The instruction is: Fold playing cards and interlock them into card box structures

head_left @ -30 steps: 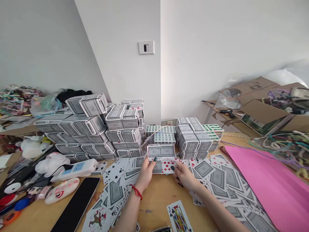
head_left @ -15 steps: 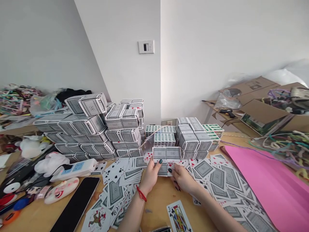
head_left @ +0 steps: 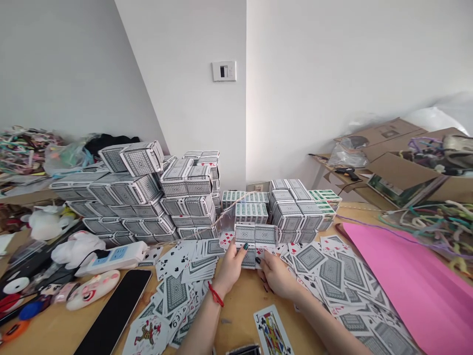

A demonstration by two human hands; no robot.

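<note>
A box-like block of folded playing cards (head_left: 254, 233) is upright in front of me, with grey-patterned backs on its upper part. My left hand (head_left: 232, 266) grips its left side, thumb across the front. At the lower right, my right hand (head_left: 278, 276) is closed on the block, its thumb pressing the front beside a card with red marks; the other fingertips are partly hidden below. A jack of clubs (head_left: 272, 331) lies face up nearer to me. Loose playing cards spread on both sides, including a joker (head_left: 147, 335) at left and face-down cards (head_left: 332, 273) at right.
Stacked card blocks (head_left: 125, 190) rise at back left, with more blocks (head_left: 291, 207) and green-white card boxes (head_left: 251, 213) behind my hands. A phone (head_left: 114, 313) and power strip (head_left: 118, 257) lie left. Pink sheet (head_left: 410, 286) and an open carton (head_left: 410, 172) are right.
My right hand has shifted slightly left, its thumb moving a little along the block's lower front. My left hand keeps its grip. The view has tilted slightly.
</note>
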